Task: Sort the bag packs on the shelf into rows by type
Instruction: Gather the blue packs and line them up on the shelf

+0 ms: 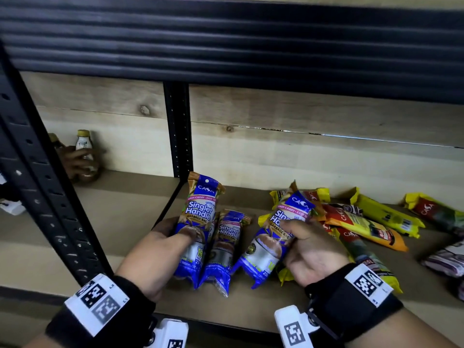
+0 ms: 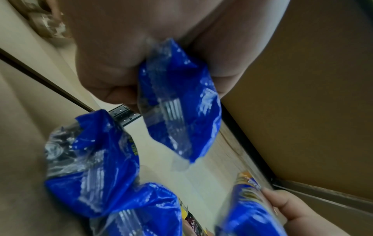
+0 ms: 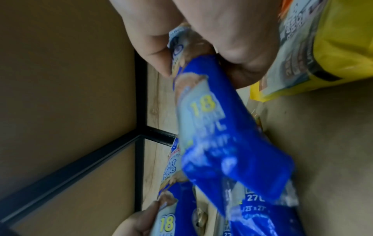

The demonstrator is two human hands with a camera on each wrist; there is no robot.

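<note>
Three blue "Singlet Handle" garbage bag packs are at the middle of the wooden shelf. My left hand grips the leftmost blue pack, whose blue end sticks out below my palm. A second blue pack lies beside it on the board. My right hand grips a third blue pack, tilted and lifted a little; its "18" panel shows under my fingers. Yellow and red packs lie in a loose heap to the right.
A black upright post stands behind the blue packs, and a black corner post rises at the left. Small bottles stand at the back left. A dark striped pack lies at the far right.
</note>
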